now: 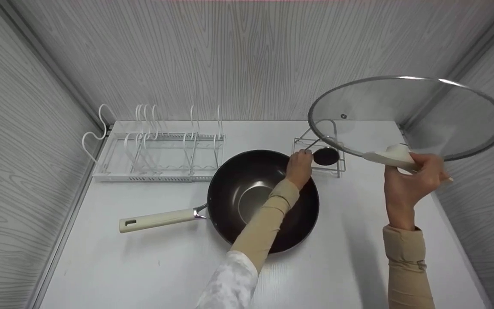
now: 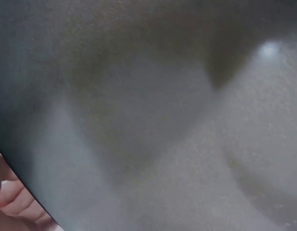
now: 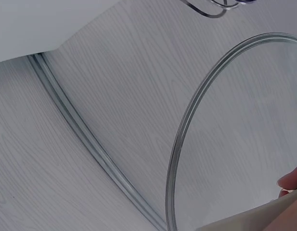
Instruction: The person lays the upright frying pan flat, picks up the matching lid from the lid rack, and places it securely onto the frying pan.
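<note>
My right hand (image 1: 414, 176) grips the cream handle (image 1: 395, 156) of a large glass lid (image 1: 405, 116) with a metal rim, held up tilted at the right. In the right wrist view, the rim and clear pane of the lid (image 3: 235, 139) show beside the thumb. Across a dark wok (image 1: 225, 193) reaches my left arm; the left hand (image 1: 299, 168) has its fingers curled at the wire of a small metal rack (image 1: 340, 165) with a dark oval piece (image 1: 326, 156). Blurred wok interior (image 2: 148, 110) fills most of the left wrist view, with curled fingers (image 2: 18, 199) at its lower left.
A white wire rack (image 1: 161, 177) with upright loops stands at the back left of the white table (image 1: 152, 266). The wok's cream handle (image 1: 157, 220) points left. Grey wood-grain panels (image 1: 247, 60) enclose the back and both sides.
</note>
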Demonstrator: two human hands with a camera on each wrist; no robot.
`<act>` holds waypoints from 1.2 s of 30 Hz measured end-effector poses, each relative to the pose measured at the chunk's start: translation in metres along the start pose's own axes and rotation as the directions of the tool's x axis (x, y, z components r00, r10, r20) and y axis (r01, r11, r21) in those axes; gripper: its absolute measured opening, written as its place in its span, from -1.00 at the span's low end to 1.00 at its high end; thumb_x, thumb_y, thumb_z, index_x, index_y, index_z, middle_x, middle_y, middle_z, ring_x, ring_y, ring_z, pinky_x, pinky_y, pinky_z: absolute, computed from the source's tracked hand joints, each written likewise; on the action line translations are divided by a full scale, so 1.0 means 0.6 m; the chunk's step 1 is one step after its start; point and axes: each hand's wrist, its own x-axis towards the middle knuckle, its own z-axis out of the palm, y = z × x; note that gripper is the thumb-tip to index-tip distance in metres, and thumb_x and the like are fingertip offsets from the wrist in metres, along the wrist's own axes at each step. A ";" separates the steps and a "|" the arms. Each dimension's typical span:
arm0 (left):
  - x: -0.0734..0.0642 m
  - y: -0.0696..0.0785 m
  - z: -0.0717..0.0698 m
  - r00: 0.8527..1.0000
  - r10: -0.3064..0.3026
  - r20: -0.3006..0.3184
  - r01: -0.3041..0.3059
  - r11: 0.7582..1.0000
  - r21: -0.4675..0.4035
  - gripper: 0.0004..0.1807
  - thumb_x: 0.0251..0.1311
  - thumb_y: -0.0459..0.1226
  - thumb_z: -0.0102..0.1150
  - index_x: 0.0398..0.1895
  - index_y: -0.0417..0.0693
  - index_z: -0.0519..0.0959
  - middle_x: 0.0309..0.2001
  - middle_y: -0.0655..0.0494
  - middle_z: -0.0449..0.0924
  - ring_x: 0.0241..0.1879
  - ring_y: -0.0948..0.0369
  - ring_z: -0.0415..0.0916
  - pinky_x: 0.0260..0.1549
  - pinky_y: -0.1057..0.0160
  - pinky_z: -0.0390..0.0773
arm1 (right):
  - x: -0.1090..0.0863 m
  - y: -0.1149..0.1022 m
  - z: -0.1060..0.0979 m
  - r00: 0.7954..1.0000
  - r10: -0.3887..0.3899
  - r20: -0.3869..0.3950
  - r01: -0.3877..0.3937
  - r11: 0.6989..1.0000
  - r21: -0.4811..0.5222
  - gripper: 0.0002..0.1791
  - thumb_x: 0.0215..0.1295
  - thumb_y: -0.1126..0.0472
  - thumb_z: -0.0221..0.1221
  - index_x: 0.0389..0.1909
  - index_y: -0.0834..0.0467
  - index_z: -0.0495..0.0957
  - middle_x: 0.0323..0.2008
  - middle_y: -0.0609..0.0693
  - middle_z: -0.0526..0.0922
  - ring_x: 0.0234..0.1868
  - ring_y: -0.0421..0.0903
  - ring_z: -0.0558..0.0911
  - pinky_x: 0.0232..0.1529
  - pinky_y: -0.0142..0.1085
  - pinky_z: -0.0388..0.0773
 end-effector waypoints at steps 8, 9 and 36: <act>0.003 -0.014 -0.020 0.999 0.036 0.024 -0.032 0.987 -0.154 -0.72 0.14 -0.44 0.12 -0.05 -0.31 0.51 -0.24 -0.05 0.57 -0.22 0.06 0.59 -0.15 0.21 0.63 | -0.008 -0.081 -0.047 1.000 0.029 -0.009 -0.029 0.999 0.023 -0.75 0.01 0.47 0.35 -0.53 0.48 0.43 -0.38 -0.42 0.43 -0.39 -0.38 0.43 0.24 -0.19 0.09; 0.003 -0.017 -0.025 0.999 0.052 0.016 -0.049 0.988 -0.144 -0.70 0.14 -0.43 0.12 -0.02 -0.31 0.51 -0.22 -0.05 0.58 -0.18 0.06 0.59 -0.08 0.19 0.61 | -0.010 -0.089 -0.052 1.000 0.030 -0.009 -0.030 0.999 0.026 -0.76 0.00 0.48 0.35 -0.54 0.47 0.44 -0.38 -0.42 0.44 -0.39 -0.38 0.43 0.25 -0.18 0.08; -0.142 -0.120 -0.217 0.945 0.081 0.316 -0.106 0.992 0.062 -0.30 0.41 -0.05 -0.03 0.53 -0.10 0.12 0.48 -0.24 0.07 0.44 -0.23 0.03 0.35 -0.26 0.12 | -0.058 -0.182 -0.123 0.999 0.037 -0.011 -0.034 0.978 0.205 -0.83 -0.14 0.49 0.31 -0.60 0.45 0.48 -0.57 -0.03 0.58 -0.46 -0.31 0.54 0.06 -0.26 0.20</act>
